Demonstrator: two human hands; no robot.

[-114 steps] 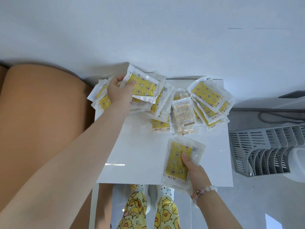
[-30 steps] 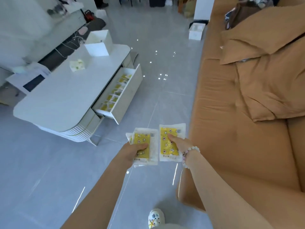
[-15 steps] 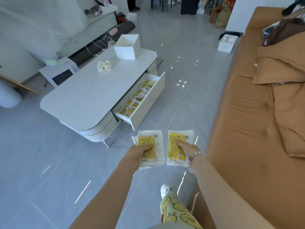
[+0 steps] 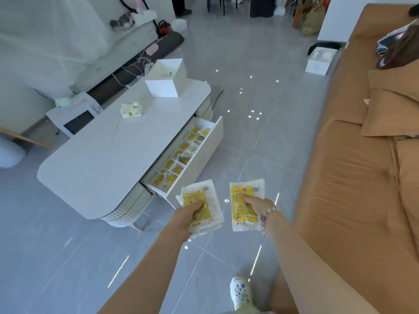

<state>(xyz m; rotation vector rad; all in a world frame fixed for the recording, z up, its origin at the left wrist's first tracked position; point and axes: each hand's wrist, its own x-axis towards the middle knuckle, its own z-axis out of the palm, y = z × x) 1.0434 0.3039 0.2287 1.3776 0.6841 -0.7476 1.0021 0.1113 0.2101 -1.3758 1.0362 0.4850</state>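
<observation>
The left hand (image 4: 189, 214) holds a small stack of yellow packets (image 4: 200, 208). Its thumb lies on top and its fingers curl under the stack. The right hand (image 4: 258, 206) holds a yellow packet (image 4: 246, 206) the same way, with the thumb pressed on the front. It may be more than one packet, but the view does not let me tell. Both are clear bags with yellow cloth inside, dotted with stars and flowers. They are held side by side in the air, near each other but not touching, above the grey tile floor (image 4: 249, 137).

Just past the hands stands a low white table (image 4: 118, 150). Its drawer (image 4: 204, 155) is pulled out, and many more yellow packets (image 4: 179, 159) lie in it in a loose row. The drawer front sticks out toward the left hand's stack. On the table top sit an open white box (image 4: 166, 81) and a small tissue pack (image 4: 131, 109).

On the right is a long brown sofa (image 4: 353, 189) with brown cushions (image 4: 394, 103), close to the right arm. A white shoe (image 4: 240, 291) with little charms stands on the floor below. A white carton (image 4: 319, 61) lies far back by the sofa end.
</observation>
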